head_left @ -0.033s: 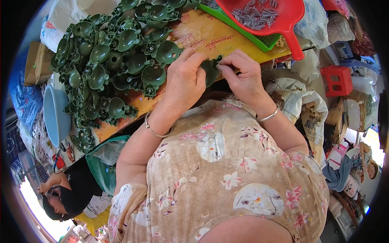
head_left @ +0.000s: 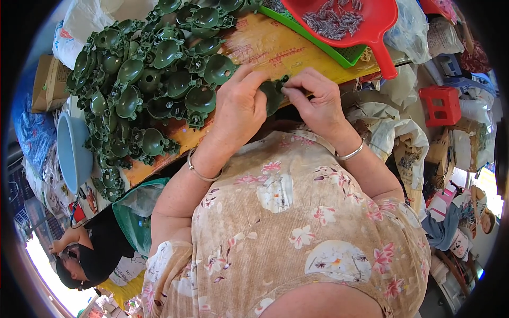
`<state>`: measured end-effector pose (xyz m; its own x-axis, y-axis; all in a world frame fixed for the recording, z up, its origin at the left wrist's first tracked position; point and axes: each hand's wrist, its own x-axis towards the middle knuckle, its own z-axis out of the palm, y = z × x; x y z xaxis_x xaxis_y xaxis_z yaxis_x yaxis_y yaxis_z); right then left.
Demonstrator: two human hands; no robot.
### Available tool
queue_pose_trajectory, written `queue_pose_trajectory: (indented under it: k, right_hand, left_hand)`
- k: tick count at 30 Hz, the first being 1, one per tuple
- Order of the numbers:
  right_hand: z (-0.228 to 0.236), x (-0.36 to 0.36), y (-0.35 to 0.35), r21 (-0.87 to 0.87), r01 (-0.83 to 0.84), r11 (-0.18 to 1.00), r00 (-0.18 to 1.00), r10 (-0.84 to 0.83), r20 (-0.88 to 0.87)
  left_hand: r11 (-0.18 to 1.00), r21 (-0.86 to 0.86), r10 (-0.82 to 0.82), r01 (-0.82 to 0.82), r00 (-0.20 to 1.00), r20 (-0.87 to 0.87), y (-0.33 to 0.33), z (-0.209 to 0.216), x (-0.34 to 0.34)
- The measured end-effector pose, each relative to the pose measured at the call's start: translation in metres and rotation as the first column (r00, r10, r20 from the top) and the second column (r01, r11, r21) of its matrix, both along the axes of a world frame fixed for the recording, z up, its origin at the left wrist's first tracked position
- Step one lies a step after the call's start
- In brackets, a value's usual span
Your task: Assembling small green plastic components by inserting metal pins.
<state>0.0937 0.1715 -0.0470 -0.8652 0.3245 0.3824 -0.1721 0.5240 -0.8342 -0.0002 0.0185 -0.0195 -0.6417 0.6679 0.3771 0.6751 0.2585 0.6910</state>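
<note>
Between my hands, at the near edge of the table, is a dark green bowl-shaped plastic part (head_left: 273, 97). My left hand (head_left: 243, 99) is closed around its left side. The fingertips of my right hand (head_left: 314, 98) are pinched together at the small fitting on its upper right; anything tiny between them is hidden. A big heap of similar green parts (head_left: 130, 71) covers the table to the left of my hands. Beyond my right hand, a red scoop (head_left: 371, 26) holds many small metal springs (head_left: 335, 20).
The scoop rests over a green tray (head_left: 339, 55) on the yellow table (head_left: 265, 45). A light blue basin (head_left: 74, 151) stands left of the heap. Plastic sacks (head_left: 389, 124) and a red stool (head_left: 441, 106) are to the right. Another person (head_left: 98, 244) is at the lower left.
Both hands have shifted very slightly to the left together with the green part. Their grip looks the same.
</note>
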Motion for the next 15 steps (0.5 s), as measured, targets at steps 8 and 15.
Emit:
queue_pose_trajectory:
  k: [8,15]
  right_hand:
    - [-0.017,-0.017,0.038,0.402,0.069,0.913,0.994,-0.097,0.049]
    - [-0.015,-0.02,0.03,0.416,0.093,0.905,0.987,-0.138,0.08]
  left_hand:
    - [0.929,0.013,0.369,-0.369,0.929,-0.035,-0.071,0.085,-0.06]
    - [0.655,0.218,0.538,-0.724,0.243,-0.807,-0.127,0.141,-0.136]
